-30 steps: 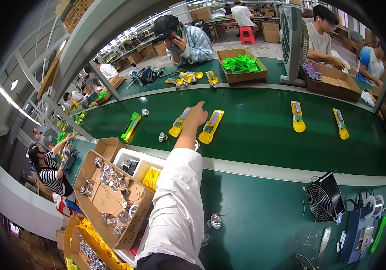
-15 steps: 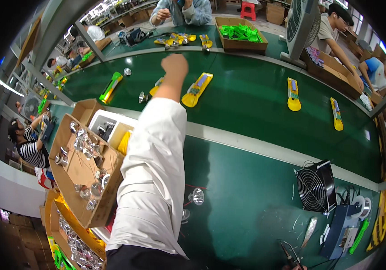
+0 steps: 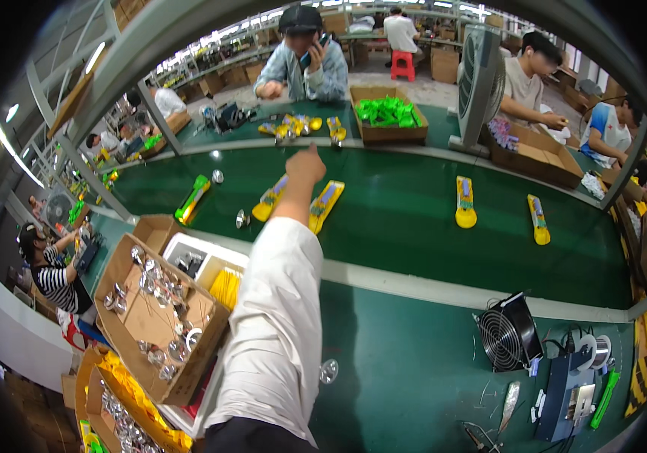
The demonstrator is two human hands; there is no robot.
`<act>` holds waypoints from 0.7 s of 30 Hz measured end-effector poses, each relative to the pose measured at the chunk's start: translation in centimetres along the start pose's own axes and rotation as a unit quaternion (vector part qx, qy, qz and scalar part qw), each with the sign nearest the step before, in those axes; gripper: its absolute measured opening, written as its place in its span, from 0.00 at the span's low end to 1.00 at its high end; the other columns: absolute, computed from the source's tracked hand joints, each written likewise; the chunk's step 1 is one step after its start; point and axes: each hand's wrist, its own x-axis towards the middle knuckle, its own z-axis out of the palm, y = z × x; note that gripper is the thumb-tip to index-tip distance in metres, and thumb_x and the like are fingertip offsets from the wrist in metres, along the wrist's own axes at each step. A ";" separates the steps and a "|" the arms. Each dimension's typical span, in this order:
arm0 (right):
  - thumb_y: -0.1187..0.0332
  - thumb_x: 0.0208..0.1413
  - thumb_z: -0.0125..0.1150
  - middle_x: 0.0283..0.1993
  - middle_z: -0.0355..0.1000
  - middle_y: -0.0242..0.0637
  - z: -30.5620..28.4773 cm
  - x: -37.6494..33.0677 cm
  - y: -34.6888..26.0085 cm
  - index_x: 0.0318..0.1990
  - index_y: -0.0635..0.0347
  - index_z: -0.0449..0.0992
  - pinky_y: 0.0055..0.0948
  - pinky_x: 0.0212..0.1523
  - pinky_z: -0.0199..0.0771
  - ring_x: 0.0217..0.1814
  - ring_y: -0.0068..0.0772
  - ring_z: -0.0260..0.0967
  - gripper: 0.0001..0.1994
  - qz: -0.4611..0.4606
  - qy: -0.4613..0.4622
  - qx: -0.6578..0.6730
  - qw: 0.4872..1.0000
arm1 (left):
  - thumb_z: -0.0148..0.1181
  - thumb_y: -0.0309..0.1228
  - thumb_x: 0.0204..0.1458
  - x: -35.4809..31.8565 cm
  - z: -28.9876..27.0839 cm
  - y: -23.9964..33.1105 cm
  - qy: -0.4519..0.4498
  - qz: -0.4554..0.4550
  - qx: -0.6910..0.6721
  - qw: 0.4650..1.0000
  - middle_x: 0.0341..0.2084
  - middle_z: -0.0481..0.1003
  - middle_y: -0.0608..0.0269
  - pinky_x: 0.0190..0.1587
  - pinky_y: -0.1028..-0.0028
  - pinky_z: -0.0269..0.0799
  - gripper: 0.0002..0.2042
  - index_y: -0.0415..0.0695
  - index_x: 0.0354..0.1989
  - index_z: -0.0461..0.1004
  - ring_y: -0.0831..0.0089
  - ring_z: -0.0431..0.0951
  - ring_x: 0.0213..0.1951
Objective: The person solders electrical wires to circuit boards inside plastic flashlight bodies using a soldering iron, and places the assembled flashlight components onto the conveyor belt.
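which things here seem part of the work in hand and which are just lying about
Likely part of the work:
- left hand, over the green belt
- yellow pieces near it
- shiny reflectors in the cardboard box

Apparently just about:
- black fan
- red stool
- green strip at lower right

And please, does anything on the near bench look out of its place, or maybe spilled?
Perhaps one thing: a silver lamp cup lies loose on the green bench, while many similar ones sit in the cardboard box. So it looks a bit stray. I see nothing clearly damaged.
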 end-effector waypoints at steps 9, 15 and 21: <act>0.65 0.44 0.57 0.21 0.61 0.33 0.3 0.2 0.3 0.30 0.59 0.63 0.20 0.17 0.56 0.17 0.21 0.55 0.11 0.023 0.053 0.035 0.998 | 0.45 0.34 0.43 0.5 -1.0 2.2 -0.062 -0.123 -0.031 0.990 0.43 0.68 0.54 0.40 0.70 0.69 0.25 0.40 0.53 0.57 0.66 0.71 0.43; 0.66 0.43 0.58 0.21 0.61 0.33 0.6 0.4 0.5 0.31 0.59 0.63 0.20 0.17 0.56 0.17 0.21 0.55 0.11 0.046 0.072 0.064 0.994 | 0.47 0.33 0.43 1.7 -1.3 -3.3 -0.146 -0.355 0.200 0.902 0.37 0.71 0.54 0.28 0.69 0.70 0.19 0.42 0.46 0.66 0.66 0.75 0.34; 0.69 0.43 0.58 0.22 0.61 0.34 -0.2 0.5 1.8 0.33 0.59 0.63 0.20 0.16 0.56 0.17 0.22 0.55 0.12 0.015 0.014 0.087 0.996 | 0.47 0.30 0.44 -0.6 -3.7 -8.5 -0.002 0.045 0.258 0.965 0.28 0.74 0.67 0.22 0.70 0.67 0.20 0.47 0.50 0.62 0.72 0.75 0.29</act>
